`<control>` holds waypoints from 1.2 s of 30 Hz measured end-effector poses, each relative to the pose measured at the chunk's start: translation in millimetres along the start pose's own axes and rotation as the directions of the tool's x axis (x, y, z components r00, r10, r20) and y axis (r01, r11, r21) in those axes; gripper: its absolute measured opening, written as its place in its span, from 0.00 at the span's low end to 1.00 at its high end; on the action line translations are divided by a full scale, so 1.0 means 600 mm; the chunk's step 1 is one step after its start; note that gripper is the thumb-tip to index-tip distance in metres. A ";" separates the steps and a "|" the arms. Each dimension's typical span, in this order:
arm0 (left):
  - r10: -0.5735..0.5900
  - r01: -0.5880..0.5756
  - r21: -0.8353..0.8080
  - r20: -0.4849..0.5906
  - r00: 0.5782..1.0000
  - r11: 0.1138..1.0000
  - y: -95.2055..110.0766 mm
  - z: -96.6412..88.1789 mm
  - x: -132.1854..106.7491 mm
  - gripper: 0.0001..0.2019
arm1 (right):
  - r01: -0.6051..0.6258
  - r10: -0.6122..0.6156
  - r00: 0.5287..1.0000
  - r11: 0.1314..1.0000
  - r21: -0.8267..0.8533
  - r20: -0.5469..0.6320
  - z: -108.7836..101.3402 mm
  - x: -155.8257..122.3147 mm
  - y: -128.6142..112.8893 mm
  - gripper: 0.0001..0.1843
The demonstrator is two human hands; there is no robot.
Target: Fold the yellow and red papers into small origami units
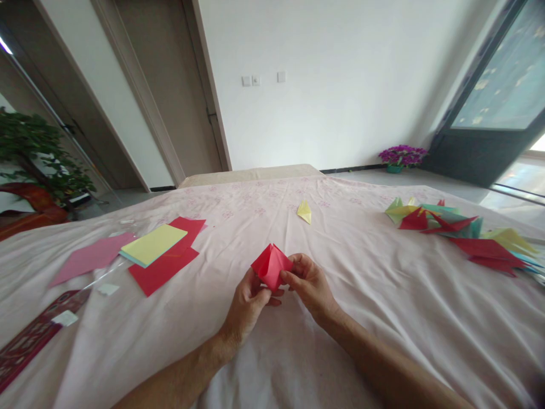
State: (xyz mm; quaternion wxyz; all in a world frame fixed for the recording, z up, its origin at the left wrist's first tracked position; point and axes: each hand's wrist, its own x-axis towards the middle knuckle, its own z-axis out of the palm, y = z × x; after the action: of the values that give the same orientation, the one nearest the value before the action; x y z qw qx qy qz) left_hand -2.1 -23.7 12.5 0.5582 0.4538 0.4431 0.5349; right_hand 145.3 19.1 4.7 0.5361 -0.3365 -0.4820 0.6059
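A red piece of folded origami paper (pixel 271 267) is held up between both hands, over the cloth near the middle of the view. It is diamond-shaped, with an opened fold at its left side and a split point at the top. My left hand (pixel 248 301) grips its lower left edge, the thumb in front and fingers partly hidden behind. My right hand (pixel 310 285) pinches its right corner between thumb and fingers. Beyond them a small yellow folded paper (pixel 304 212) lies on the cloth.
The pale pink floral cloth (pixel 238 227) is wrinkled. On the left lie red sheets (pixel 166 271), a yellow sheet stack (pixel 155 243), a pink sheet (pixel 91 258) and a dark red patterned packet (pixel 36 335). Several coloured folded papers (pixel 443 218) are heaped at the right.
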 end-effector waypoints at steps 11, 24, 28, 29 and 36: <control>0.051 -0.051 0.055 0.002 0.999 0.997 -0.008 -0.003 0.003 0.23 | 0.020 -0.023 0.999 0.997 -0.078 -0.040 -0.001 -0.002 0.002 0.21; 0.047 -0.022 0.172 -0.143 0.989 0.985 -0.017 -0.016 0.020 0.20 | 0.019 -0.019 1.000 0.993 -0.116 0.003 0.001 0.000 0.011 0.32; 0.062 -0.035 0.182 -0.145 0.988 0.983 -0.020 -0.019 0.022 0.20 | 0.025 -0.029 0.999 0.986 -0.163 -0.021 -0.003 0.002 0.017 0.30; 0.069 -0.042 0.182 -0.142 0.987 0.982 -0.020 -0.019 0.021 0.20 | 0.045 -0.053 0.998 0.980 -0.195 -0.037 -0.005 0.002 0.018 0.30; 0.085 -0.066 0.160 -0.116 0.990 0.985 -0.023 -0.020 0.020 0.18 | -0.025 0.031 0.999 0.986 -0.166 0.035 -0.009 0.001 0.015 0.35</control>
State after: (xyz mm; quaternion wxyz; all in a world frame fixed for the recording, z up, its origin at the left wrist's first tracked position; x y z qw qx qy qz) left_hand -11.0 -11.4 -3.6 0.4721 0.4788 0.4994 0.5462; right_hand 147.2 21.2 -5.4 0.4886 -0.3753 -0.5357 0.5774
